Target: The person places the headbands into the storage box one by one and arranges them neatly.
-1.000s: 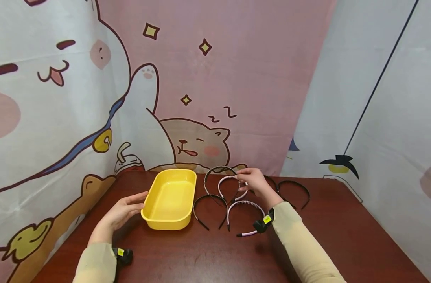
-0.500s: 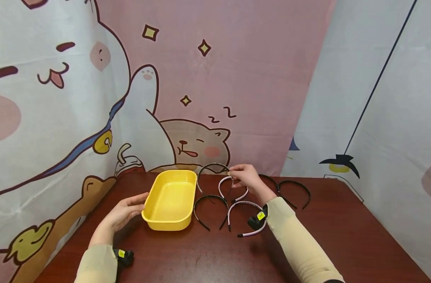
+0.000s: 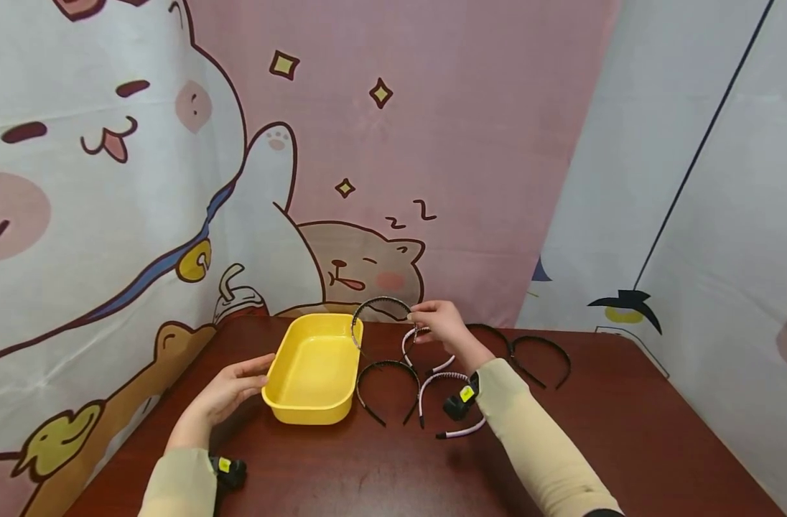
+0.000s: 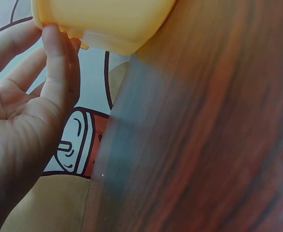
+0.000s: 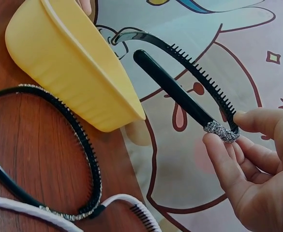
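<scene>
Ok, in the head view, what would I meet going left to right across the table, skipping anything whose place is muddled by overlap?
Left fingers, tub, held headband, right fingers, rightmost headband.

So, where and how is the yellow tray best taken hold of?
Probably pinch the yellow tray by the rim of its left long side, coming from the left: the raised wall ends in a thin edge, the left hand touches that side, and a black headband sits close on the opposite side.
</scene>
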`<state>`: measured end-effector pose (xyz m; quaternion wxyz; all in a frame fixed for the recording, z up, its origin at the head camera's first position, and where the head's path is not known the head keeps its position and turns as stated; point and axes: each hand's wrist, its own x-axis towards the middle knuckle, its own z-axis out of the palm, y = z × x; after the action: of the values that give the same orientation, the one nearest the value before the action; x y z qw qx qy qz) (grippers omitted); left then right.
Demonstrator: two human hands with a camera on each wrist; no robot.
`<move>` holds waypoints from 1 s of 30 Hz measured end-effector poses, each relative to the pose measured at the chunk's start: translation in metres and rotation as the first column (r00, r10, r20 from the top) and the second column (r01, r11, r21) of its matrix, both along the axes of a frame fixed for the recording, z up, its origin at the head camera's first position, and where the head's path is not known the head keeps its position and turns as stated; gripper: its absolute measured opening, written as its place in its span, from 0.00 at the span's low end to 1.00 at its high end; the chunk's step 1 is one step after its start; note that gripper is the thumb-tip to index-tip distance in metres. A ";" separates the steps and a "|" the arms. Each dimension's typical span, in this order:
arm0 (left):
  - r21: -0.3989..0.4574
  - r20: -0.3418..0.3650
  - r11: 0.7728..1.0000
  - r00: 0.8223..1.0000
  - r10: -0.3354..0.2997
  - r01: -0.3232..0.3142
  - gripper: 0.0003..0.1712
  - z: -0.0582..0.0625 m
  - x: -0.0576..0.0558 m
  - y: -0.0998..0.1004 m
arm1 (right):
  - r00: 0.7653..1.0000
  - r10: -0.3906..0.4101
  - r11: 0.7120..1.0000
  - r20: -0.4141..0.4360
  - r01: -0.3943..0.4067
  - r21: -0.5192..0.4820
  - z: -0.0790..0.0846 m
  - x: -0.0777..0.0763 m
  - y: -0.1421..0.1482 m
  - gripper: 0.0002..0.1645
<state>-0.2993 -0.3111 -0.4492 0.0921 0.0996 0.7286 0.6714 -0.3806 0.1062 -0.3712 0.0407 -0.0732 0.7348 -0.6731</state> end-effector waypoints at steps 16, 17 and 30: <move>0.006 0.006 1.000 1.000 0.020 -0.020 0.35 -0.003 -0.002 -0.001 | 0.999 0.034 0.999 -0.015 -0.034 0.002 0.007 0.000 -0.024 0.20; 0.007 0.003 1.000 1.000 0.016 -0.016 0.35 -0.003 -0.002 -0.001 | 0.999 0.040 0.999 -0.014 -0.040 -0.003 0.007 0.000 -0.025 0.20; 0.010 -0.017 1.000 1.000 -0.010 0.011 0.35 -0.005 -0.002 -0.002 | 1.000 0.027 0.999 0.013 -0.027 0.025 0.000 -0.004 -0.043 0.19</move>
<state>-0.3009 -0.3134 -0.4539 0.0888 0.1097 0.7255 0.6736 -0.3842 0.0634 -0.3709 0.0554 -0.0784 0.7420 -0.6635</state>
